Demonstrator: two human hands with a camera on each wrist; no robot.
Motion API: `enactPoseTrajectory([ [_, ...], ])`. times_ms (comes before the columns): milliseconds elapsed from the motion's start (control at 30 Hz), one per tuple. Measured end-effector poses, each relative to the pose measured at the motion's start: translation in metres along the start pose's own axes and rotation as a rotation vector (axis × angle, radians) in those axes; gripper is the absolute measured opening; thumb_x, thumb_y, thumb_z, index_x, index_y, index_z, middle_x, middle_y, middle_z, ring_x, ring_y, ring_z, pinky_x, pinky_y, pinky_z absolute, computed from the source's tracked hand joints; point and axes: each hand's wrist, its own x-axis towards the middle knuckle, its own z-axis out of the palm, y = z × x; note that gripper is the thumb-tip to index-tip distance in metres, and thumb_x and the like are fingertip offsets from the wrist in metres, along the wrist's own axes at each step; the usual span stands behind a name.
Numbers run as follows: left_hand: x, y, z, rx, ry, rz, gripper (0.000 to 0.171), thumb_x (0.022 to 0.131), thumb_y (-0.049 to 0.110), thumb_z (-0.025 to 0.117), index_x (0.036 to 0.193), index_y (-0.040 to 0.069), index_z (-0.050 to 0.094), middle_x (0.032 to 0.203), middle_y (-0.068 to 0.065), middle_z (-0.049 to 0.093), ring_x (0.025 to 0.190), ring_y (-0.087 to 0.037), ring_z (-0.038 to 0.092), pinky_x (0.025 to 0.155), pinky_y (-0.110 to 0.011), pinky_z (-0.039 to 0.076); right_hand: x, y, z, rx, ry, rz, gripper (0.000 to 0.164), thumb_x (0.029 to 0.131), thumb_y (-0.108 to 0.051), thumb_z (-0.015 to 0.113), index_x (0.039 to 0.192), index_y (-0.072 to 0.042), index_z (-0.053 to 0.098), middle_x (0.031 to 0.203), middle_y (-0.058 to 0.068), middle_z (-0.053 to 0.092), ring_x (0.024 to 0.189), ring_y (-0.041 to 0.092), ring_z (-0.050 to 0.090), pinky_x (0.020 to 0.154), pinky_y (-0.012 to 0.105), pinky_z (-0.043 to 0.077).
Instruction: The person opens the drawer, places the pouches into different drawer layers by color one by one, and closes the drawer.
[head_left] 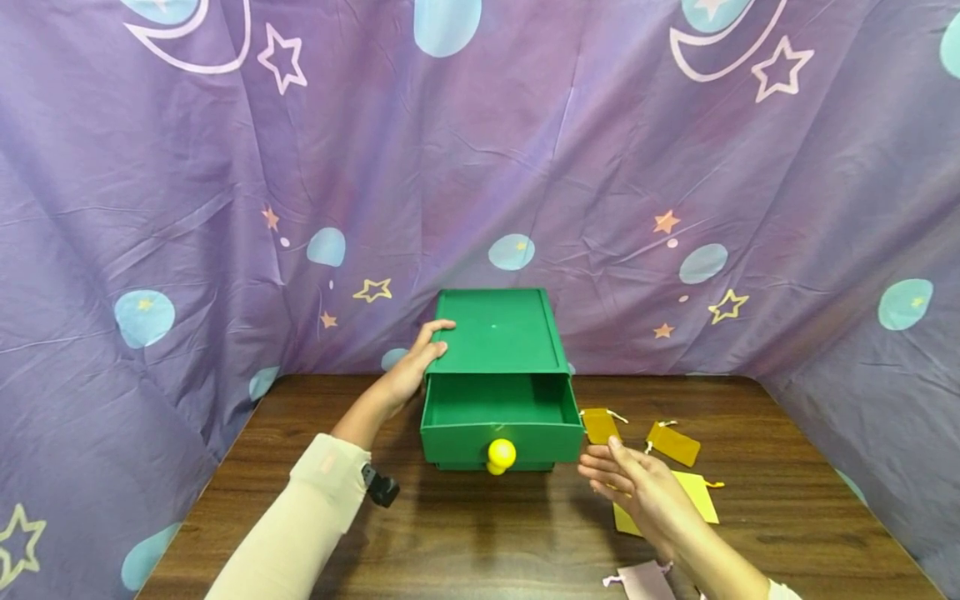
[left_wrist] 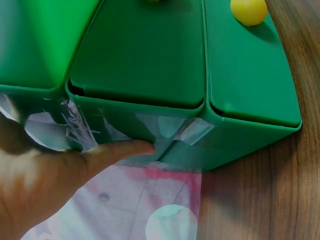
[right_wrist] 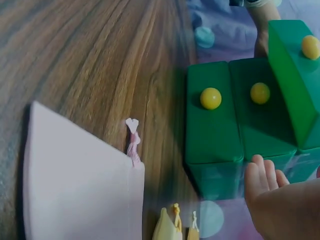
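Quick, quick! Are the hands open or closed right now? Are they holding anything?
Left hand: open, touching the side of the green drawer box.
Right hand: open, holding nothing.

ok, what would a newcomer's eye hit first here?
The green drawer box mid-view on the wooden table, its top drawer open, yellow knob in front. Behind it, the purple starry curtain. Small pouches lie to its right, near the right fingers.
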Motion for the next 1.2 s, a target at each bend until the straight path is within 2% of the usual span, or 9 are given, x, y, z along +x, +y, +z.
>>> enactPoseTrajectory([
  [233,0.001,0.000,0.000,-0.008,-0.003,0.006,0.051,0.108,0.028,0.035,0.157,0.016,0.026,0.168,-0.019,0.009,0.150,-0.041,0.015,0.120,-0.065,0.013,0.006,0.002,-0.003,-0.039,0.045,-0.021,0.065,0.111,-0.039,0.042,0.141,0.019,0.045,0.129,0.024,0.067,0.111,0.019,0.070,0.100,0.035,0.054],
  [400,0.001,-0.001,0.000,0.001,0.001,0.007,0.051,0.108,0.028,0.034,0.157,0.016,0.026,0.168,-0.019,0.008,0.150,-0.042,0.015,0.120,-0.065,0.013,0.011,0.004,-0.005,-0.042,0.079,-0.023,0.065,0.111,-0.038,0.044,0.142,0.019,0.043,0.129,0.024,0.067,0.111,0.019,0.070,0.100,0.034,0.054],
  [533,0.000,0.000,0.000,-0.008,0.005,-0.003,0.051,0.108,0.027,0.035,0.157,0.017,0.026,0.167,-0.020,0.009,0.147,-0.042,0.021,0.119,-0.063,0.019,0.014,0.006,-0.007,-0.040,0.096,-0.029,0.066,0.111,-0.036,0.045,0.144,0.021,0.038,0.133,0.026,0.064,0.114,0.020,0.069,0.102,0.035,0.052],
  [700,0.001,0.000,-0.001,-0.009,0.004,-0.004,0.051,0.108,0.027,0.035,0.157,0.017,0.026,0.167,-0.020,0.010,0.147,-0.043,0.021,0.120,-0.063,0.018,0.019,0.007,-0.008,-0.047,0.119,-0.029,0.063,0.111,-0.032,0.046,0.146,0.019,0.034,0.142,0.031,0.056,0.110,0.010,0.068,0.105,0.033,0.050],
  [833,0.001,0.000,-0.001,0.006,0.003,0.000,0.051,0.108,0.029,0.035,0.156,0.017,0.027,0.168,-0.019,0.009,0.150,-0.042,0.016,0.120,-0.065,0.013,0.022,0.008,-0.009,-0.055,0.137,-0.014,0.060,0.110,-0.029,0.049,0.148,0.016,0.035,0.144,0.027,0.055,0.107,0.005,0.067,0.107,0.033,0.048],
  [900,0.001,-0.001,-0.001,0.002,0.004,-0.002,0.050,0.108,0.029,0.036,0.156,0.018,0.027,0.168,-0.019,0.009,0.150,-0.042,0.017,0.120,-0.064,0.014,0.024,0.008,-0.010,-0.060,0.146,-0.008,0.060,0.110,-0.027,0.051,0.148,0.016,0.035,0.143,0.026,0.056,0.107,0.004,0.067,0.107,0.033,0.048],
  [1100,0.001,-0.001,-0.001,0.004,0.005,0.001,0.050,0.108,0.028,0.035,0.156,0.017,0.027,0.168,-0.020,0.009,0.150,-0.043,0.017,0.120,-0.065,0.013,0.029,0.011,-0.011,-0.054,0.172,-0.016,0.056,0.108,-0.019,0.053,0.147,0.017,0.035,0.127,0.012,0.068,0.104,0.002,0.067,0.105,0.032,0.049],
  [1200,0.001,-0.001,0.000,0.010,0.006,0.005,0.050,0.108,0.028,0.035,0.156,0.017,0.027,0.168,-0.019,0.009,0.152,-0.043,0.014,0.121,-0.065,0.011,0.032,0.013,-0.012,-0.060,0.181,-0.014,0.055,0.108,-0.016,0.053,0.148,0.017,0.035,0.124,0.007,0.068,0.103,0.000,0.067,0.105,0.031,0.049],
])
